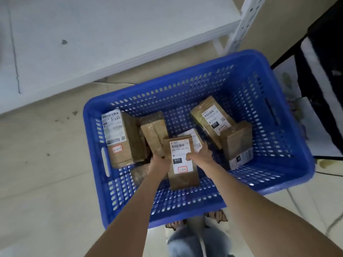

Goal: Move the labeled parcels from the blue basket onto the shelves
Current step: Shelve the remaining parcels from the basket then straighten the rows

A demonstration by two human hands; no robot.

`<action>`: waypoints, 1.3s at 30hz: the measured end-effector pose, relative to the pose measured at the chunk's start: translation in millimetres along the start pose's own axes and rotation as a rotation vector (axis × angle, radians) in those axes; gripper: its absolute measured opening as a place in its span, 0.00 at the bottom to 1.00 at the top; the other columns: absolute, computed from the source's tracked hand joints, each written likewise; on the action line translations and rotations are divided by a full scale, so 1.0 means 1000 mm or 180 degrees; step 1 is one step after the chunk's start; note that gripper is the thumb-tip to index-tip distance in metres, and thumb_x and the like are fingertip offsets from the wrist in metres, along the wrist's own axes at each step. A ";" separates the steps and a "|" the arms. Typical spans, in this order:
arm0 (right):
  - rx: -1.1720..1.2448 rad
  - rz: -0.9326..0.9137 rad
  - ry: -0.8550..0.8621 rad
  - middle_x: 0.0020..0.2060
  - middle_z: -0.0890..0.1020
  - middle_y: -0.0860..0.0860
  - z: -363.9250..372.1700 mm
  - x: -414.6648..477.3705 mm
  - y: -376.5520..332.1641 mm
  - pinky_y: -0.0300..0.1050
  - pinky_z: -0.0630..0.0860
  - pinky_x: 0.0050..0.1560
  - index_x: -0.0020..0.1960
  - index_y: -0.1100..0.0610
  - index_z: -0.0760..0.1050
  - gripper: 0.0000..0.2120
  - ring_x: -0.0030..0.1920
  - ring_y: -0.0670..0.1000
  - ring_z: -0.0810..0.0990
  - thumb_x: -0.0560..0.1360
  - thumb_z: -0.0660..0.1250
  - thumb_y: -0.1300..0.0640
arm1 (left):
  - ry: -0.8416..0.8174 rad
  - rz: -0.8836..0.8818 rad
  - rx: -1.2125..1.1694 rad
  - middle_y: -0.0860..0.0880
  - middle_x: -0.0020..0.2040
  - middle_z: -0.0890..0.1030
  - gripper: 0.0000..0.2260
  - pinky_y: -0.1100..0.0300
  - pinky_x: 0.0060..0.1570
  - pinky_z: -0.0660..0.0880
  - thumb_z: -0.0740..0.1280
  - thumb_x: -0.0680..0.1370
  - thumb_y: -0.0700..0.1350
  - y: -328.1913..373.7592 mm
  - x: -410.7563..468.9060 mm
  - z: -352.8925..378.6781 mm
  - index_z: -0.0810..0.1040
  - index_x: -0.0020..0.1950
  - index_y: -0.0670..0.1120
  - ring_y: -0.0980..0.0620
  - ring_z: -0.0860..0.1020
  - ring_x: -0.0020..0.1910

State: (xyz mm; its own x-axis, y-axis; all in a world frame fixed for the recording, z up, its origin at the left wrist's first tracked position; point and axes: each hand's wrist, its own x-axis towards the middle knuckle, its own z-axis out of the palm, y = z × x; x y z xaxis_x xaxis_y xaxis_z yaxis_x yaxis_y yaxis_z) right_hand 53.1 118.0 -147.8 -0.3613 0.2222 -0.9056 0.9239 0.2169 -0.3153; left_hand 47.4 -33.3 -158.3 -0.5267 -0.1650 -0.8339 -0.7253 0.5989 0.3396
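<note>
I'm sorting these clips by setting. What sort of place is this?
Probably a parcel sorting or storage room. A blue basket on the floor holds brown parcels with barcode shipping labels, such as the parcel both hands grip, and a white metal shelf with a slotted upright stands beside it.

The perforated blue plastic basket (274, 101) looks smooth, slightly glossy. Inside it, brown cardboard parcels (128, 134) are matt, with shiny clear tape and white paper labels (181, 156). Beyond the basket, a matt white-painted metal shelf (92, 43).
</note>
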 end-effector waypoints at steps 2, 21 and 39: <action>-0.0010 0.0073 -0.0112 0.77 0.50 0.58 0.016 0.021 0.011 0.55 0.60 0.72 0.78 0.53 0.38 0.50 0.75 0.60 0.54 0.70 0.71 0.61 | -0.0033 -0.0099 -0.0321 0.41 0.67 0.72 0.31 0.52 0.60 0.72 0.65 0.78 0.45 -0.016 0.015 0.015 0.54 0.76 0.42 0.41 0.74 0.63; 0.1901 -0.0343 -0.0130 0.51 0.82 0.50 -0.038 -0.117 -0.087 0.52 0.75 0.54 0.63 0.53 0.73 0.18 0.49 0.52 0.79 0.80 0.58 0.44 | 0.0317 0.0461 -0.1328 0.47 0.68 0.71 0.20 0.52 0.65 0.66 0.50 0.83 0.52 0.083 -0.115 -0.086 0.61 0.75 0.52 0.45 0.70 0.65; 0.2152 -0.1794 -0.0724 0.53 0.83 0.53 -0.121 -0.475 -0.220 0.38 0.72 0.27 0.64 0.52 0.74 0.16 0.48 0.53 0.81 0.77 0.66 0.52 | 0.0895 0.1641 -0.1607 0.47 0.56 0.79 0.17 0.50 0.60 0.74 0.52 0.83 0.50 0.201 -0.438 -0.298 0.74 0.64 0.43 0.47 0.77 0.56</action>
State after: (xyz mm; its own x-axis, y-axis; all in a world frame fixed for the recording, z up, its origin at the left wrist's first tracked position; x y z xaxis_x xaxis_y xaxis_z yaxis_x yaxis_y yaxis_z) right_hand 5.6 79.8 385.9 -0.8147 0.0434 -0.5783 0.5209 -0.3834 -0.7627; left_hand 0.5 -74.4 405.2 -0.8965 -0.1955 -0.3976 -0.4365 0.2355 0.8684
